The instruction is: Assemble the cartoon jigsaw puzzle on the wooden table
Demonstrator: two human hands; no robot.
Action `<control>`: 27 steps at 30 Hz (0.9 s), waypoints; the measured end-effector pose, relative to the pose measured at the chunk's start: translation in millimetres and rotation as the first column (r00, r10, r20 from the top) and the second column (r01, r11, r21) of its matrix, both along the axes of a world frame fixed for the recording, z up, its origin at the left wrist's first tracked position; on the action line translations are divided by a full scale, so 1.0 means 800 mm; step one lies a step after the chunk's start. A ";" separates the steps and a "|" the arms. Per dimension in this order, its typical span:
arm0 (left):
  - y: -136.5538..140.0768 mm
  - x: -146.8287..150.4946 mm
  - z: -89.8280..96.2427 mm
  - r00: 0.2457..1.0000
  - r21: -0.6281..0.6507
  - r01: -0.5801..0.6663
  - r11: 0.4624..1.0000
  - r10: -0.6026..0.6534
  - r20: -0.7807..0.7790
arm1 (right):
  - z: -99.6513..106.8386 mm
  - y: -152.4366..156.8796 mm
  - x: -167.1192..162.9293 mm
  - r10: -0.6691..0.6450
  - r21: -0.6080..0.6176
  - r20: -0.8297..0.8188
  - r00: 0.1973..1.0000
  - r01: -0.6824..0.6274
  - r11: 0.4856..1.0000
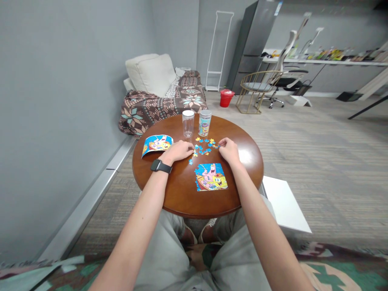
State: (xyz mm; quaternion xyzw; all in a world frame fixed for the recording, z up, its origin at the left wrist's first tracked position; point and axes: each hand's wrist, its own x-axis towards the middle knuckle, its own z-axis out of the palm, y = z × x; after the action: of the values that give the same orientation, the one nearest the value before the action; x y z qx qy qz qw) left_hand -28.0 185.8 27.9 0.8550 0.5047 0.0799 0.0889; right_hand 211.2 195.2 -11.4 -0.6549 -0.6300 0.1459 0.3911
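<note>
My left hand rests low over the table, its fingers closed together, their tips at the left edge of a scatter of loose jigsaw pieces. What those fingers hold, if anything, is hidden. On the right side of the scatter, my right hand pinches at a blue and yellow puzzle piece. Nearer to me lies a mostly joined cartoon jigsaw puzzle with an uneven left edge. One blue piece sits apart, just below my left hand. A curved picture sheet with the same scene stands to the left.
Behind the pieces stand a clear jar with a white lid and a printed jar with a silvery lid. The round wooden table reaches close to my knees. Beyond it are a covered sofa and a red bin.
</note>
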 end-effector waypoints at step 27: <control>-0.004 0.001 0.000 0.997 0.010 -0.065 0.998 0.065 -0.034 | -0.001 0.000 -0.024 0.365 -0.036 0.246 0.898 -0.368 0.929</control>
State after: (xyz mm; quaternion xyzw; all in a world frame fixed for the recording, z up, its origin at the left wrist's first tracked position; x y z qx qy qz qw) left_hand -27.0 182.9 28.0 0.8397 0.5334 0.0701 0.0738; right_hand 192.0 195.1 -12.2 -0.5352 -0.7868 0.1301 0.2785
